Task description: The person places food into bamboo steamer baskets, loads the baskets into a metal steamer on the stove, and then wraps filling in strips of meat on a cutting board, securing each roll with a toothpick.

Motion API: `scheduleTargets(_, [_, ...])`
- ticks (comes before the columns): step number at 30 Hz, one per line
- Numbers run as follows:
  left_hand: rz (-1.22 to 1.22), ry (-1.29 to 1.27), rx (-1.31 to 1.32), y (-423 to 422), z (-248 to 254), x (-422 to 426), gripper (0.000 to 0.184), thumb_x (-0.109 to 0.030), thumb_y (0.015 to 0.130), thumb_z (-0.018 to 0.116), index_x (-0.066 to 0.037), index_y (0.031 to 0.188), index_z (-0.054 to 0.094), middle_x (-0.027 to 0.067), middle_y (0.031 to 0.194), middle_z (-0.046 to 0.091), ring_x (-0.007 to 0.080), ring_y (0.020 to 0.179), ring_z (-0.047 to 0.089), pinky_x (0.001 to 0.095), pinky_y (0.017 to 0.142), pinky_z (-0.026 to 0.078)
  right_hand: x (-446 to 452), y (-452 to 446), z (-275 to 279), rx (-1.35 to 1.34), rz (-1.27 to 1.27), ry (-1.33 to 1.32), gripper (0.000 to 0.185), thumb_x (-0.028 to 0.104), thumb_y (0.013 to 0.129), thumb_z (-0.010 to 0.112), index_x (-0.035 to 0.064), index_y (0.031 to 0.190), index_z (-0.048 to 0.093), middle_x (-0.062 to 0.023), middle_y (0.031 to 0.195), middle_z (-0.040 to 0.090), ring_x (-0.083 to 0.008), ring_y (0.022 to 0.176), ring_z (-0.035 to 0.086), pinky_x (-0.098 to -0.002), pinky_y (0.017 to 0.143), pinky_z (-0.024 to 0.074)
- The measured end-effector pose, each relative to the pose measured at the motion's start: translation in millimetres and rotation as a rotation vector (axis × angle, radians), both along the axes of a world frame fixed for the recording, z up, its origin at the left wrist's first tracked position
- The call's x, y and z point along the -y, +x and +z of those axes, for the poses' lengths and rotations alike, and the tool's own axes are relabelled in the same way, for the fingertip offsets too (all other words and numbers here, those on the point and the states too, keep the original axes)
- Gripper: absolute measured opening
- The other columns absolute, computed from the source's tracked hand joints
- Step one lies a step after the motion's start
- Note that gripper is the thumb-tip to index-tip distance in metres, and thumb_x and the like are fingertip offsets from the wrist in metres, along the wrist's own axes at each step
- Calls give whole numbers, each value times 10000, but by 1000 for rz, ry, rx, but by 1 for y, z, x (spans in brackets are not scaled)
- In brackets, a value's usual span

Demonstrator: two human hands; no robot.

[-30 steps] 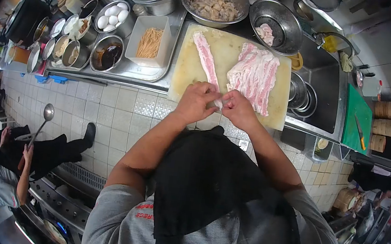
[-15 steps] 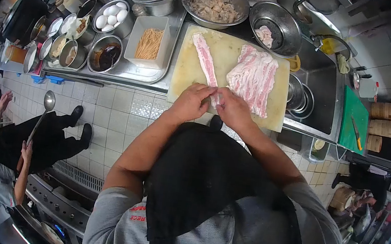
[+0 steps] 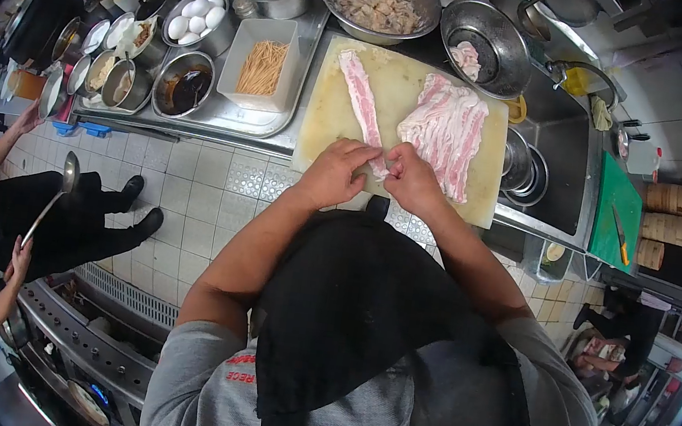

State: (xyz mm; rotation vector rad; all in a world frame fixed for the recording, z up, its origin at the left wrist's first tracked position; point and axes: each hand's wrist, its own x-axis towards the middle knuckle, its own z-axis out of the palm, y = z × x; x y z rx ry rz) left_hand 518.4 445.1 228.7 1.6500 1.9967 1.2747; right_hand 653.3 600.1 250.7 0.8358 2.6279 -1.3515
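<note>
A long slice of pork belly lies slanting on the white cutting board, its near end between my hands. My left hand presses its fingers and thumb on that near end. Just right of the strip, my right hand is closed, thumb and forefinger pinched; whatever is between the fingertips is too small to make out. An overlapping stack of pork belly slices lies on the board's right side, beyond my right hand.
Toothpicks fill a plastic tub on a metal tray at left, by bowls of eggs and dark sauce. Bowls of meat stand behind. Right are a sink and a knife. A person holds a ladle.
My right hand has drawn slightly apart from my left, its fingertips now pinched. At left, the other person has lowered the ladle and reached one hand toward the counter.
</note>
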Motion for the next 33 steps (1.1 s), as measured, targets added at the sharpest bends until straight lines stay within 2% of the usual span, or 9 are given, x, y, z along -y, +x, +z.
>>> scheduleTargets(9, [-37, -10, -22, -4, -4, 1, 524, -34, 707, 686, -60, 1224, 599, 151, 1138, 622, 355, 1065, 569, 423, 936, 467, 27, 6, 13, -41, 48, 329, 327, 95, 778, 640, 79, 1083, 524, -143, 888, 651, -366, 892, 644, -453, 793, 501])
scheduleTargets(12, [-45, -11, -43, -4, -3, -1, 536, -53, 692, 718, -69, 1216, 604, 145, 1133, 619, 356, 1062, 565, 425, 932, 464, 20, 3, 9, 42, -6, 260, 361, 81, 767, 646, 80, 1104, 516, -131, 888, 646, -333, 839, 648, -427, 776, 510])
scheduleTargets(14, [-48, -4, -48, -3, -3, -2, 546, -62, 682, 736, -75, 1213, 605, 141, 1129, 616, 357, 1057, 563, 427, 927, 464, 14, 5, -1, -26, -82, -29, 449, 41, 770, 654, 61, 1180, 471, -66, 846, 592, -167, 676, 592, -326, 612, 490])
scheduleTargets(17, [-30, 29, -87, 1, -4, -7, 524, -80, 664, 765, -79, 1169, 626, 127, 1086, 610, 349, 1000, 574, 428, 877, 473, 5, 3, 1, 31, -216, -334, 433, 18, 776, 646, 64, 1174, 483, -59, 846, 582, -112, 673, 560, -271, 575, 474])
scheduleTargets(24, [51, 129, -145, 9, -3, -14, 290, -10, 665, 726, -75, 947, 702, 86, 978, 603, 307, 912, 583, 416, 797, 468, -9, 0, 20, 41, -272, -533, 396, 86, 753, 686, 13, 1115, 543, -101, 905, 591, -177, 708, 600, -307, 599, 508])
scheduleTargets(26, [33, 166, -154, 7, -7, -14, 272, -7, 678, 720, -71, 942, 703, 81, 968, 603, 305, 905, 582, 413, 792, 468, -28, -2, 12, 41, -33, -236, 333, 107, 758, 695, 22, 1064, 596, -99, 888, 613, -192, 744, 610, -320, 668, 509])
scheduleTargets(27, [28, 151, -147, 8, -7, -13, 266, -9, 683, 723, -78, 939, 707, 73, 953, 607, 300, 889, 581, 407, 784, 468, -41, -7, 14, 40, -45, -199, 262, 122, 776, 698, 31, 1013, 636, -90, 863, 638, -199, 787, 623, -326, 736, 505])
scheduleTargets(31, [38, 105, -107, 11, -2, -10, 265, -15, 683, 732, -106, 931, 717, 54, 917, 617, 286, 870, 581, 400, 774, 467, -94, -53, 37, -111, -68, 10, 237, 128, 793, 697, 39, 1006, 643, -84, 837, 652, -200, 795, 633, -326, 737, 509])
scheduleTargets(33, [56, 100, -94, 13, -2, -10, 260, -19, 684, 735, -109, 927, 719, 51, 910, 617, 283, 867, 582, 401, 775, 467, -119, -87, 46, -299, -17, 144, 229, 100, 816, 735, 19, 1014, 653, -14, 829, 636, -94, 763, 584, -264, 693, 490])
